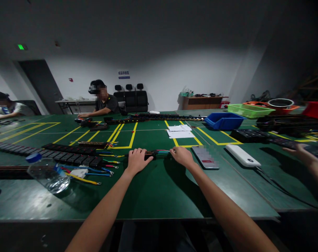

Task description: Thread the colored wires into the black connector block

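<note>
A dark cable bundle (pixel 155 153) with several coloured wires lies across the green table (pixel 153 196) in the middle. My left hand (pixel 136 161) is wrapped over its left part, thumb pointing right. At the right end of the bundle my right hand (pixel 182 156) is closed around the wire ends. Left of my hands, several wires with ring terminals (pixel 110 171) stick out from rows of black blocks (pixel 80 159). Just right of my right hand lies a phone (pixel 204 157).
A water bottle (pixel 50 175) stands at the left front. White papers (pixel 179 131) and a blue bin (pixel 224 121) are farther back. A white power bank (pixel 242 155) trails a cable at right. Another person's hand (pixel 305 157) reaches in from the right; a person (pixel 105 101) sits across.
</note>
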Available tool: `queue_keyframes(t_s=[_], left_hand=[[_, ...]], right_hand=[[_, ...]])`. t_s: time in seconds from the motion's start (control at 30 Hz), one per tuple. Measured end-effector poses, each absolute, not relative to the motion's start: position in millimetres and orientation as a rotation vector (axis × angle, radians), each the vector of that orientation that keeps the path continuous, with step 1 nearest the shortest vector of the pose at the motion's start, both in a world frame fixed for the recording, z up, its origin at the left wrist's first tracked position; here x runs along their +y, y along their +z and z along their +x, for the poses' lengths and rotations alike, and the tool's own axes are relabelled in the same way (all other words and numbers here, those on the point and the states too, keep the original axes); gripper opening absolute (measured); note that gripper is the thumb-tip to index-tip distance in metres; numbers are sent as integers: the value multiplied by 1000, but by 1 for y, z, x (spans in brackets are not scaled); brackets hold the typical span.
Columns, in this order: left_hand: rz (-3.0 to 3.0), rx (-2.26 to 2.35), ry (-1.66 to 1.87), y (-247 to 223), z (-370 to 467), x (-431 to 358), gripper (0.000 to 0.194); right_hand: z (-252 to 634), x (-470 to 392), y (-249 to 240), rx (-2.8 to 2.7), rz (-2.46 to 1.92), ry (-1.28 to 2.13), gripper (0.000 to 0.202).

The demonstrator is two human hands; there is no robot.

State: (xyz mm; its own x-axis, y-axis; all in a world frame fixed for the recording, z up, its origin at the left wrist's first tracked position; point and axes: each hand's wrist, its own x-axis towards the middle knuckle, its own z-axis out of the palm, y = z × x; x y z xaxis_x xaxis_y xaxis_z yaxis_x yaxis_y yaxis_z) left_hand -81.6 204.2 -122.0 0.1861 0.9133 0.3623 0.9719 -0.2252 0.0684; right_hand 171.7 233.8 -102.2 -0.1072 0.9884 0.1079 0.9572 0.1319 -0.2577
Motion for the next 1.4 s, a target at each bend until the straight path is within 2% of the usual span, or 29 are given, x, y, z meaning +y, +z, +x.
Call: queue_keyframes(t_s=[0.17, 0.37, 0.47, 0.7, 0.87, 1.4], left_hand=[[-2299, -1832, -505, -123, -82, 205, 61], [-2295, -1859, -483, -119, -81, 202, 62], [-2289, -1867, -476, -119, -80, 202, 62], [-2267, -1846, -481, -123, -82, 204, 63], [-2283, -1846, -486, -122, -82, 204, 63], [-2297, -1851, -483, -124, -83, 205, 63]], right_hand=[[175, 235, -102, -2031, -1839, 130, 41], [175, 238, -100, -1804, -1271, 121, 36], [173, 237, -101, -1809, -1170, 133, 36], [175, 240, -108, -1984, -1520, 55, 40], [176, 240, -109, -2140, -1761, 124, 40], [173, 233, -101, -2049, -1859, -20, 36]])
